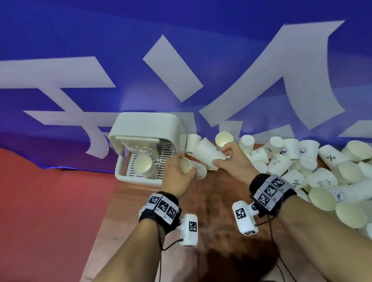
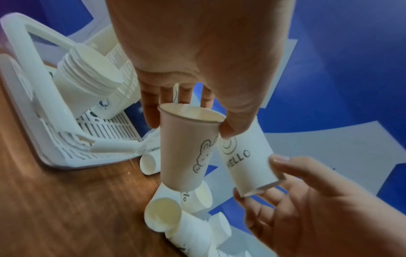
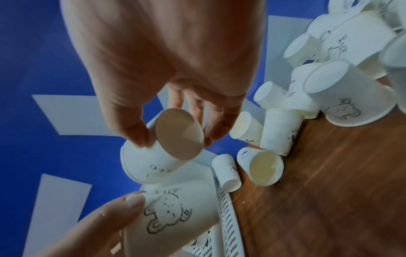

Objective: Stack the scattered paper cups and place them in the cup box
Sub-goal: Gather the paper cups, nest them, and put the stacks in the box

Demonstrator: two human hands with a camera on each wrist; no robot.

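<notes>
My left hand (image 1: 185, 165) grips a white paper cup with a bear drawing (image 2: 182, 149) near its rim, mouth towards me, just right of the cup box (image 1: 146, 125). My right hand (image 1: 221, 155) pinches the base of a second cup marked HELLO (image 2: 246, 161), whose mouth points left at the bear cup. The two cups lie side by side and are not nested. In the right wrist view the HELLO cup (image 3: 158, 156) shows its round base between my thumb and fingers. The white plastic box has its lid raised, and stacks of cups (image 1: 145, 165) lie on its slatted floor.
A large heap of loose white cups (image 1: 329, 178) covers the wooden table (image 1: 204, 214) to the right. A few cups (image 1: 223, 138) lie behind my hands against the blue banner (image 1: 178, 56). A red surface (image 1: 46, 209) lies to the left of the table.
</notes>
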